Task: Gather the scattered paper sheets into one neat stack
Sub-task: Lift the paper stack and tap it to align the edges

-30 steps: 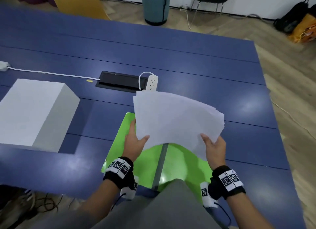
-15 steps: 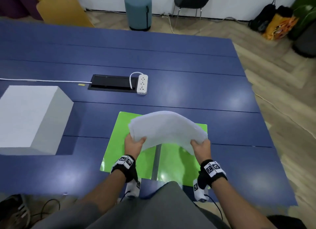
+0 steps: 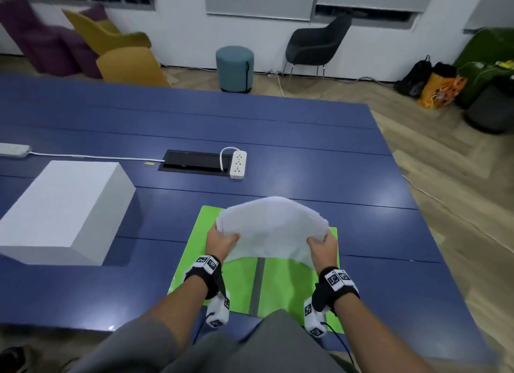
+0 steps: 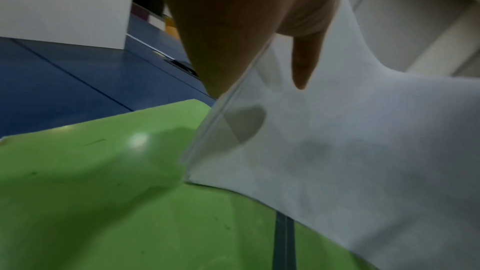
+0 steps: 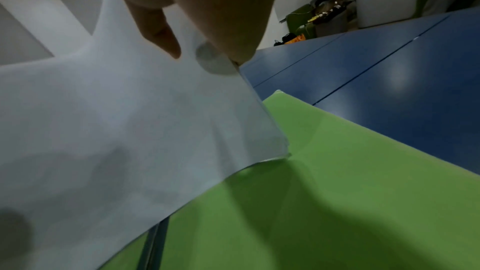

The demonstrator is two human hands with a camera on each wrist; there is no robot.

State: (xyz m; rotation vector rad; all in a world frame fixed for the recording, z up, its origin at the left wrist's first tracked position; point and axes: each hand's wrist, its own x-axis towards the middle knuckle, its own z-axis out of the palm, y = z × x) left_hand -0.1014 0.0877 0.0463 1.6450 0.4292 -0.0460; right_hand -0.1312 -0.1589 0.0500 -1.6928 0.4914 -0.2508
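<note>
paper sheets (image 3: 271, 228) bowed upward, left hand (image 3: 221, 240) – right hand (image 3: 322, 247) pinching ends

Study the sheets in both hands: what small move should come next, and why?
Probably lower the sheets and tap their near edge on the green folder to square them. The left hand and right hand hold them bowed above the folder, and the far corners look fanned.
</note>
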